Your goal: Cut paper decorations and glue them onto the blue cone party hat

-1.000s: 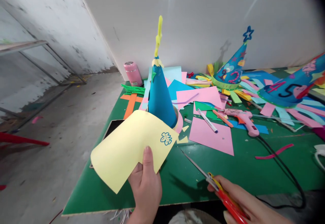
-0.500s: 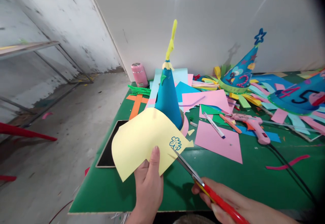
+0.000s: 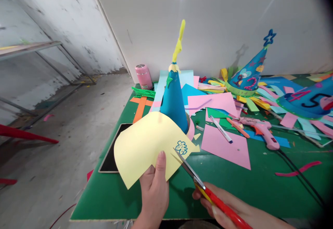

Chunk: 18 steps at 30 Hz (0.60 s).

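My left hand (image 3: 156, 187) grips the lower edge of a pale yellow sheet of paper (image 3: 145, 142), thumb on top and fingers hidden beneath. A small blue doodle (image 3: 181, 147) is drawn near the sheet's right corner. My right hand (image 3: 221, 201) is closed round the red and yellow handles of a pair of scissors (image 3: 201, 184). Its blades are slightly parted at the sheet's lower right edge, one tip over the paper beside the doodle. Just behind the sheet stands a blue paper cone hat (image 3: 173, 100) topped with a yellow pipe cleaner (image 3: 179, 42).
A pink glue gun (image 3: 260, 128), a white marker (image 3: 221, 129) and pink paper (image 3: 225, 149) lie to the right. Two decorated cone hats (image 3: 247, 73) stand beyond. A black tablet-like panel (image 3: 111, 156) is partly under the sheet; a pink canister (image 3: 144, 76) stands at the back.
The scissors have shifted a little left, and their blade tip reaches further over the yellow paper, close to the doodle. My left hand keeps its hold on the sheet.
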Motion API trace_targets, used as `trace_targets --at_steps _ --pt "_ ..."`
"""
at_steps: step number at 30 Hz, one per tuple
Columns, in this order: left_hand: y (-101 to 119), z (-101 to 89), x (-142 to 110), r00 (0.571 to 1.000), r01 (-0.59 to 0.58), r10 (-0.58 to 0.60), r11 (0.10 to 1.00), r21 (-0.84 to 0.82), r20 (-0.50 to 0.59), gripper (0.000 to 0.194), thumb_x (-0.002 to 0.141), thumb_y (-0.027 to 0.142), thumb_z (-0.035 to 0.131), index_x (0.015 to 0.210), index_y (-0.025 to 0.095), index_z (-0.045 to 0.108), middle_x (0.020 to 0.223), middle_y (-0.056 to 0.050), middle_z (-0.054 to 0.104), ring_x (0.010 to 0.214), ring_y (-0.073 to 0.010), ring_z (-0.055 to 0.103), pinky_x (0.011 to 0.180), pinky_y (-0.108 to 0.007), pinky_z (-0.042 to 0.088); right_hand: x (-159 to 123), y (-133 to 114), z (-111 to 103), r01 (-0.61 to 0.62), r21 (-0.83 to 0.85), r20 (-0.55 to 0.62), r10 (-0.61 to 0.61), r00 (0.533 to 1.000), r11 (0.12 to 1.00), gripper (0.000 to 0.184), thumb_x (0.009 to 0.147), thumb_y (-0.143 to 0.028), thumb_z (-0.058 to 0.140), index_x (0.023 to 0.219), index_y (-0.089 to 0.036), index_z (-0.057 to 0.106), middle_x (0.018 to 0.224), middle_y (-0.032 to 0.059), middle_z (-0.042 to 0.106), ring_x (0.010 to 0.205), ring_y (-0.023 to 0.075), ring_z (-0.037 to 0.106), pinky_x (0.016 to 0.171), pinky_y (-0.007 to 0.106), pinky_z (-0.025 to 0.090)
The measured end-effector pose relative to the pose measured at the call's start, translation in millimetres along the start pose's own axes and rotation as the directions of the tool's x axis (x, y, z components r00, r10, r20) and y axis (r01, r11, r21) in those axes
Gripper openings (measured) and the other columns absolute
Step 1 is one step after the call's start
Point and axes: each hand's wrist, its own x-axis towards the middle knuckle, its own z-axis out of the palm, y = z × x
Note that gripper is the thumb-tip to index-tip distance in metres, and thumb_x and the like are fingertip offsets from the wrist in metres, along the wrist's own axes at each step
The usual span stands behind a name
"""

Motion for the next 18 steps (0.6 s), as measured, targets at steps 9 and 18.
trace_targets --at_steps 9,18 --pt "-4.0 -4.6 -0.9 1.000 0.015 -0.014 0.997 0.080 -0.019 0.039 0.080 0.031 0.055 0.119 0.025 0.051 0.122 -0.003 0.054 0.117 -0.0225 0.042 0.104 -0.035 0.025 -31.2 -83.3 9.9 -0.328 0.233 0.317 0.247 0.916 0.916 0.047 0.058 -0.055 0.066 0.091 -0.022 0.058 0.060 -0.0060 0.039 0.056 0.0078 0.040 0.065 0.021 0.041" --pt "-5.4 -4.4 1.7 1.000 0.013 -0.013 0.997 0.082 -0.007 0.037 0.079 0.031 0.057 0.116 0.024 0.054 0.124 -0.003 0.052 0.118 -0.0230 0.041 0.104 -0.035 0.025 -32.2 -88.1 18.9 -0.401 0.330 0.302 0.306 0.903 0.855 0.045 0.052 -0.051 0.073 0.084 -0.023 0.056 0.061 -0.0063 0.040 0.057 0.0067 0.036 0.064 0.015 0.037"
